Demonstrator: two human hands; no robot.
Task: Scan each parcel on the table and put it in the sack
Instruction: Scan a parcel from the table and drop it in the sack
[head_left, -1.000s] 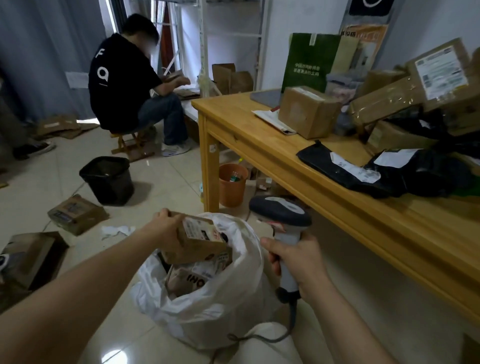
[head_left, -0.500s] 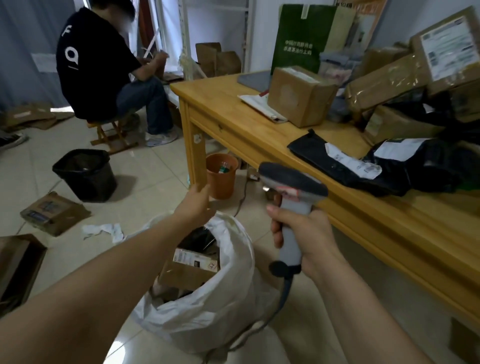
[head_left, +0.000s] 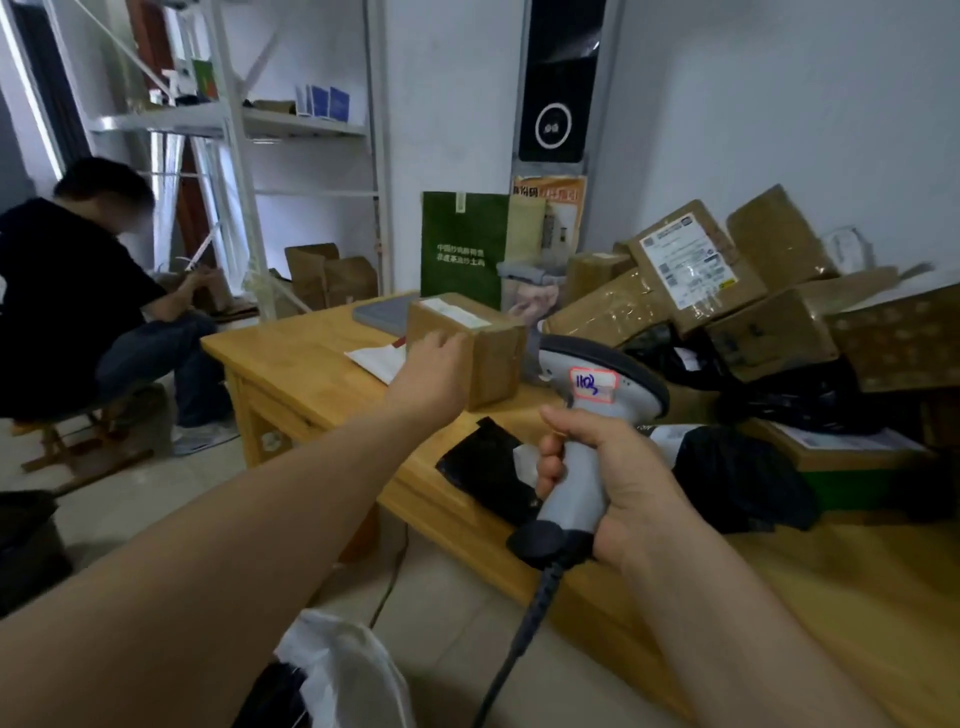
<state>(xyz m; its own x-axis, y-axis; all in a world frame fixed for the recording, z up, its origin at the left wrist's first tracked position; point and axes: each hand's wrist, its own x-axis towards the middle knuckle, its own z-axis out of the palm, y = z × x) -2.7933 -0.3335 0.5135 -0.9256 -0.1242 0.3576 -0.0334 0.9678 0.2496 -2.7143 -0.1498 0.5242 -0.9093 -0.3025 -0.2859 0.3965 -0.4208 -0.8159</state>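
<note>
**Sack**: white, bottom centre, mostly cut off by the lower edge, lying beneath the left forearm. The small carton held over it a second ago has left the hand and lay inside half a second ago, so that parcel counts as done.

**Right hand**: centre right, fingers wrapped round the grip of the scanner. The scanner head is now raised to worktop height. The cable hangs down toward the lower edge, just right of the sack.

**Mailer**: black and flat, at the worktop's near edge, just left of the scanner grip.

**Left hand**: centre of frame, empty, fingers extended. It has crossed from the sack's rim to the near face of the box. Whether it touches the box cannot be told. A new cycle is probably starting.

**Box**: brown and taped, with a white label on top, standing upright. It is the likely next parcel. A white envelope lies just left of it, below the hand.

**Worktop**: bare wood left of the box as far as the corner, which gives an open path down-left to the sack. To the right, the scanner head and the leaning pile of parcels in the upper right crowd the box.

**Person**: seated at far left, well apart.
</note>
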